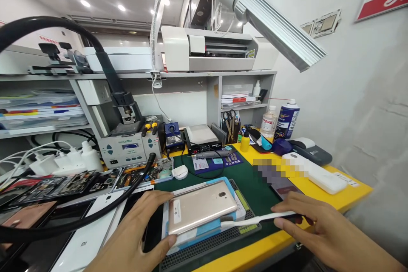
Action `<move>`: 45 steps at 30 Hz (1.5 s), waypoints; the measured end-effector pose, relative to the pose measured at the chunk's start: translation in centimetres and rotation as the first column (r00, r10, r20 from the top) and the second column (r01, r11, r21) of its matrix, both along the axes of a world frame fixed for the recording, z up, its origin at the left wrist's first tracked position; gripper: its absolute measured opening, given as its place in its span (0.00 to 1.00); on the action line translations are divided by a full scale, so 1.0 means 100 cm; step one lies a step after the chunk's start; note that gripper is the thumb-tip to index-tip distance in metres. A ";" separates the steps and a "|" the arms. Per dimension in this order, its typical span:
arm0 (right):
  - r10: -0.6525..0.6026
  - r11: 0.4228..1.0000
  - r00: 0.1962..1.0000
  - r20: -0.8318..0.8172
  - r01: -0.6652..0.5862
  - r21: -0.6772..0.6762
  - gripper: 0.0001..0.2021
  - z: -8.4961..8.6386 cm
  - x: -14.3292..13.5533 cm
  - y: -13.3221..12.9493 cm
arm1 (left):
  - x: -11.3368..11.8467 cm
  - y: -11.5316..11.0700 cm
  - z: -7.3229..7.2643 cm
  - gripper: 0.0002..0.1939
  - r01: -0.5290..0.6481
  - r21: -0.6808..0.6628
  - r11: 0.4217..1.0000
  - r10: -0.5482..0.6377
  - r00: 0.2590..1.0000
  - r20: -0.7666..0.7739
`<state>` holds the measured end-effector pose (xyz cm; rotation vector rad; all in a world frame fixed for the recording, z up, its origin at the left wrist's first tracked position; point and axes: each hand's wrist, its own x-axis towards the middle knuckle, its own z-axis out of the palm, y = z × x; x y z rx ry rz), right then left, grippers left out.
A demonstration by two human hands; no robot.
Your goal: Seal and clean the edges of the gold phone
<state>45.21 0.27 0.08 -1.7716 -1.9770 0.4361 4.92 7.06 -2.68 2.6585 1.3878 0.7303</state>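
A gold smartphone point(204, 207) lies back up on a blue-and-white pad point(241, 211). My left hand point(137, 229) holds the phone at its left end, index finger at the upper corner and thumb at the lower one. My right hand point(318, 223) is closed round the handle of a slim white toothbrush point(245, 222) with a dark part near the grip. The brush head points left, close to the phone's lower right edge; whether it touches cannot be told. Beneath the pad sits a grey perforated mat point(204, 248) on the green work mat point(255, 197).
Left of the pad lie a white phone point(89, 229) and a tray of small parts point(143, 174). A black hose point(127, 195) arcs across the left. Behind stand a rework station point(127, 151) and a blue spray can point(287, 120). A lamp point(280, 25) hangs overhead.
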 end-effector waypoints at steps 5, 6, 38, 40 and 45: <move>0.028 1.000 1.000 0.011 -0.028 0.011 0.16 -0.001 0.007 0.005 | -0.003 0.003 -0.003 0.33 -0.014 0.034 0.999 0.015 0.999 -0.045; 0.029 0.999 0.999 0.017 -0.029 0.015 0.16 -0.002 0.009 0.006 | -0.003 0.003 -0.003 0.33 -0.012 0.036 0.999 0.014 0.998 -0.058; 0.057 0.989 0.998 0.025 -0.053 -0.137 0.19 0.007 0.012 0.014 | 0.001 0.002 0.004 0.31 0.000 0.000 1.000 0.000 0.995 -0.102; 0.043 0.989 0.999 0.017 -0.040 -0.145 0.20 0.007 0.012 0.014 | 0.002 0.002 0.005 0.31 0.000 -0.019 1.000 -0.002 0.995 -0.097; 0.024 0.989 1.000 0.019 -0.021 -0.146 0.21 0.006 0.013 0.015 | 0.001 0.001 0.004 0.32 -0.003 -0.053 0.999 -0.002 0.997 -0.081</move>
